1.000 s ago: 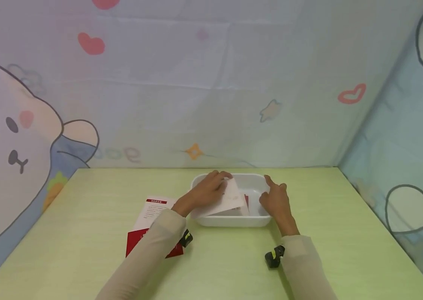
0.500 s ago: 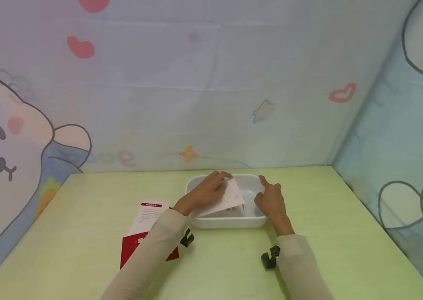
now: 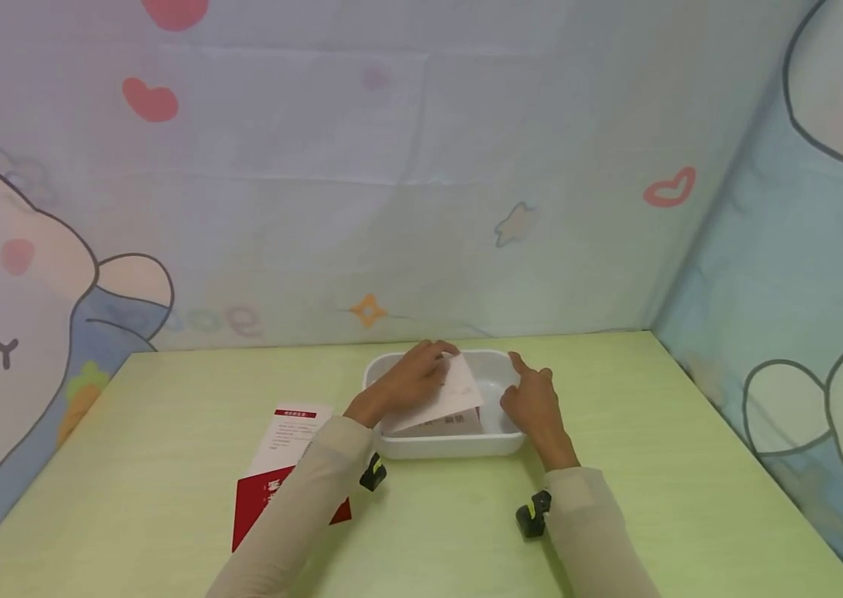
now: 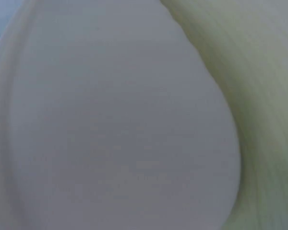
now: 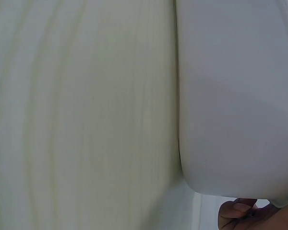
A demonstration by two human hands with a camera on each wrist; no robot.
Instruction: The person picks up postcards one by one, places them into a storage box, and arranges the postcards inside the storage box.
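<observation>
In the head view, a white plastic tub [image 3: 451, 448] stands near the table's far edge. My left hand [image 3: 412, 386] reaches over its left side and holds a white printed leaflet [image 3: 460, 392], which slants above the tub floor. Beneath it, another printed paper [image 3: 443, 425] shows inside the tub. At the right end, my right hand [image 3: 536, 407] grips the rim, index finger stretched along it. The right wrist view shows the tub's outer wall [image 5: 235, 96] and curled fingers [image 5: 240, 207] at its rim. A blurred pale surface [image 4: 125, 115] fills most of the left wrist view, with no fingers visible.
Left of the tub, a red and white leaflet [image 3: 290, 440] lies on the pale green table [image 3: 451, 531], partly hidden by my left sleeve [image 3: 301, 507]. A printed cloth [image 3: 301, 166] hangs behind the table and at both sides.
The head view has shifted, so tub and hands appear slightly farther left. Both hands keep their places on the leaflet and rim. The red edge beside the leaflet in the tub is now mostly hidden.
</observation>
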